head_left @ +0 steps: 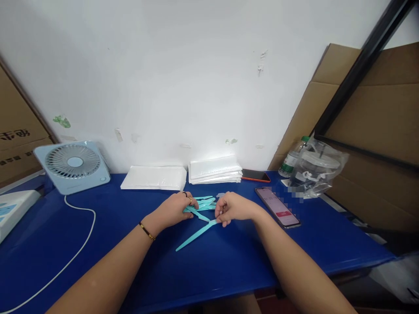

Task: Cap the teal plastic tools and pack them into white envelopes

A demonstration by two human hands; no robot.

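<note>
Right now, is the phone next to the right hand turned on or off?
On. The phone lies flat, face up on the blue table, and its screen glows light with a red patch near the bottom.

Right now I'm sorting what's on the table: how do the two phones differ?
The near phone lies screen lit, showing pink and red, close beside the right hand. The far phone has a dark screen and an orange-red edge, lying by the white stacks near the wall. Both lie flat, face up, on the blue table.

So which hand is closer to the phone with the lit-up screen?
The right hand. It sits just left of the lit phone on the blue table, pinching a teal strip. The left hand is farther away, beyond the pile of teal strips.
</note>
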